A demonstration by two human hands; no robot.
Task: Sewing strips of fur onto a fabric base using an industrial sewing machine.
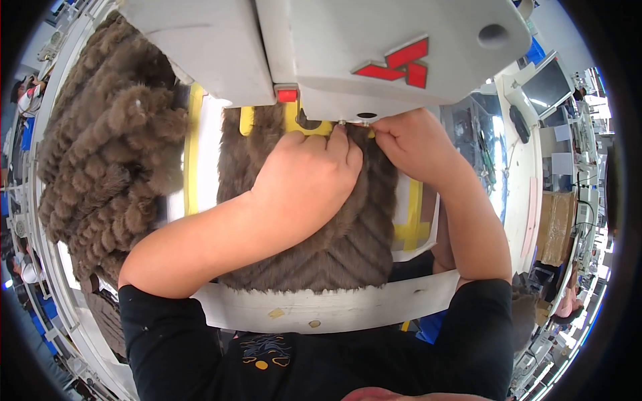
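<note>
A brown fur piece [361,247] with slanting ribs lies under a large white machine head [394,53]. My left hand [311,174] rests on the fur with its fingers bent, and their tips press the pile together just below the machine's underside. Close on its right, my right hand [408,144] has its fingers curled in and pinched at the fur's upper edge. What lies between those fingertips is hidden. A yellow plate [307,127] shows under the machine, beside small metal studs near both hands' fingertips.
A big heap of bumpy brown fur [120,147] fills the left side. Yellow tape [192,154] runs along the white work surface. To the right are a monitor [547,79], a dark handheld device [519,123] and a cardboard box [555,227]. Other people are visible at the far rims.
</note>
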